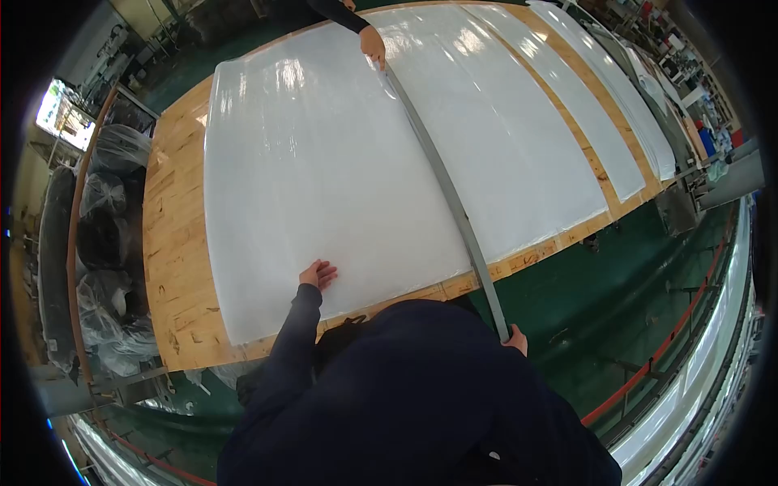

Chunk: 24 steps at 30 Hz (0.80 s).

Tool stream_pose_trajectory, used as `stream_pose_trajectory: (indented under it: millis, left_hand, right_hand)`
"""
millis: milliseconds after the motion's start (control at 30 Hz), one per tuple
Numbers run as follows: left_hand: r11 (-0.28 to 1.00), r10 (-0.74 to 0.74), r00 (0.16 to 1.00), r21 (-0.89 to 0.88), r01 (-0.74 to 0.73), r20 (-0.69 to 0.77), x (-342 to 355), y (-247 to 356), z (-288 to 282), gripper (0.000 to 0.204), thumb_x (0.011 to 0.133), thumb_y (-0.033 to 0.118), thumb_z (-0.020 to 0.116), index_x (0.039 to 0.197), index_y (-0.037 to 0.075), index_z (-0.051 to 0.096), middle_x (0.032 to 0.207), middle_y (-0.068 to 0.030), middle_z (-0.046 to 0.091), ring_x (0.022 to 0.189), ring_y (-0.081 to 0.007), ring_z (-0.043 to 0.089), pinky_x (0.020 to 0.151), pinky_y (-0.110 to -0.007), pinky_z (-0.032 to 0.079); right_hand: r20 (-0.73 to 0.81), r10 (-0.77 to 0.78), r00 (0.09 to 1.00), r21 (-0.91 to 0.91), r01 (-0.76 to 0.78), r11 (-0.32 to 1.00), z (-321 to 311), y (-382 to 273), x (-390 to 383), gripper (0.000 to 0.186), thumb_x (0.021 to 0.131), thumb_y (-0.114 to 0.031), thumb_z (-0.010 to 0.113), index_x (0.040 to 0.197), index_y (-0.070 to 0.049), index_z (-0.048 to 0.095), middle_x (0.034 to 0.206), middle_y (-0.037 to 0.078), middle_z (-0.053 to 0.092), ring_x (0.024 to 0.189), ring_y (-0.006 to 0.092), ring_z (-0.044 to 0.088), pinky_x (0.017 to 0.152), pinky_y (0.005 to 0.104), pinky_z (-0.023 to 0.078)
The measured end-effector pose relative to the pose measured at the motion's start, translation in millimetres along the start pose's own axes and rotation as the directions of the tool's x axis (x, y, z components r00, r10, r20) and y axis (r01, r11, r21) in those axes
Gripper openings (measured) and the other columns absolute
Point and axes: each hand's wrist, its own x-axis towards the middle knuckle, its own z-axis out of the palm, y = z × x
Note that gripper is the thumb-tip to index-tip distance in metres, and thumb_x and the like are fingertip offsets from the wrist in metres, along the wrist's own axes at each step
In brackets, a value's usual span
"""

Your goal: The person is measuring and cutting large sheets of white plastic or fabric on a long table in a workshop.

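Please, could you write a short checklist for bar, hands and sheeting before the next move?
1. Right hand at the near end of the grey bar: ok.
2. Co-worker's hand at the far end: ok.
3. Left hand away from the bar: ok.
4. Left hand pressing the white sheeting: cannot tell.
5. Bar wholly over the wooden table: not ok, near end overhangs.
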Motion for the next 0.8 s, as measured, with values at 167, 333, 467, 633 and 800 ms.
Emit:
stream_pose_trajectory:
  millis: [167,333,467,633,800]
  left_hand:
    - [1.0,-0.002,0.999,0.006,0.002,-0.034,0,-3,8,0.034,0.091,0.037,0.045,0.101,0.008,0.06,0.093,-0.0075,0.068,0.073,-0.017,0.065,0.059,-0.027,0.047]
    - [1.0,-0.008,1.0,-0.009,0.008,-0.012,1,-3,7,0.034,0.091,0.037,0.046,0.1,0.008,0.06,0.089,-0.0075,0.068,0.072,-0.017,0.065,0.057,-0.027,0.047]
    - [0.958,0.148,0.983,0.263,-0.115,-0.109,-6,-4,26,0.027,0.089,0.031,0.051,0.096,0.007,0.061,0.084,-0.008,0.068,0.07,-0.0165,0.065,0.056,-0.028,0.047]
    - [-0.034,0.587,0.48,0.613,-0.79,0.652,-35,-12,107,0.032,0.073,0.029,0.067,0.1,0.011,0.062,0.089,-0.0063,0.06,0.091,-0.0241,0.054,0.079,-0.036,0.045]
    - [-0.316,0.259,0.326,0.399,-0.861,0.909,-51,-14,201,0.072,0.065,0.043,0.069,0.123,0.007,0.046,0.118,-0.0162,0.046,0.111,-0.0316,0.042,0.086,-0.046,0.041]
  right_hand:
    - [0.001,0.001,1.0,0.012,-0.001,1.0,-8,4,2,0.068,0.07,-0.034,0.071,0.118,0.009,0.048,0.085,0.023,0.063,0.084,0.0361,0.061,0.075,0.0435,0.048]
    - [-0.024,-0.004,1.0,0.0,0.004,1.0,-6,2,1,0.066,0.07,-0.033,0.071,0.117,0.008,0.049,0.082,0.023,0.063,0.083,0.0357,0.061,0.075,0.0432,0.048]
    - [-0.056,0.004,0.998,0.025,-0.002,1.0,-5,-2,-2,0.063,0.068,-0.032,0.071,0.114,0.006,0.051,0.083,0.024,0.063,0.084,0.0372,0.061,0.075,0.0432,0.048]
    - [-0.044,0.005,0.999,0.01,-0.004,1.0,-3,-4,-2,0.061,0.067,-0.033,0.071,0.11,0.005,0.053,0.084,0.025,0.062,0.083,0.0384,0.061,0.073,0.0435,0.048]
    - [-0.085,0.002,0.996,0.023,0.0,1.0,0,-4,-1,0.061,0.066,-0.034,0.072,0.108,0.005,0.054,0.084,0.025,0.062,0.081,0.0387,0.061,0.07,0.0437,0.048]
